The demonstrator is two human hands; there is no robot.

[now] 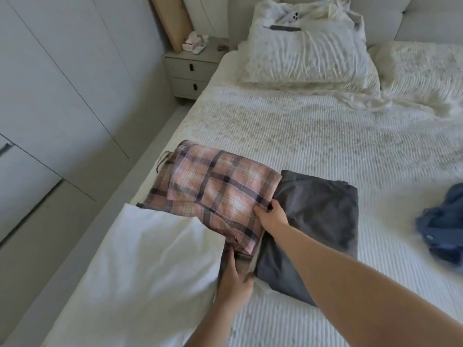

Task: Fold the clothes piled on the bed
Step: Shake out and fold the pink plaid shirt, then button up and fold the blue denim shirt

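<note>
**Folded plaid garment held at both edges on the bed**

White ribbed bedding covers the bed [313, 136] we are leaning over, with a wall of pale cupboard doors [50, 96] running along its left side and a small grey nightstand [190, 68] with two drawers at the head end. Two pillows [303, 53] are stacked near the headboard, and a phone [292, 16] lies on the upper one.

Near the left edge of the bed sits a pink and dark plaid garment [213, 191], already folded into a thick block. Our right hand [271, 216] pinches its right edge, the grip narrow, fingers curled round the cloth where it meets the folded dark grey garment [318, 219] lying just beside it. Our left hand [234, 279] reaches to the near edge of the plaid block; its fingers slip under the layers there, thumb out to the side, so we cannot tell how firmly that grip closes. A white piece of cloth [150, 261] lies flat to the left, overlapping the near corner of the plaid. Well apart on the right, a crumpled navy garment [443, 226] lies unfolded, blurred at the frame edge.
</note>
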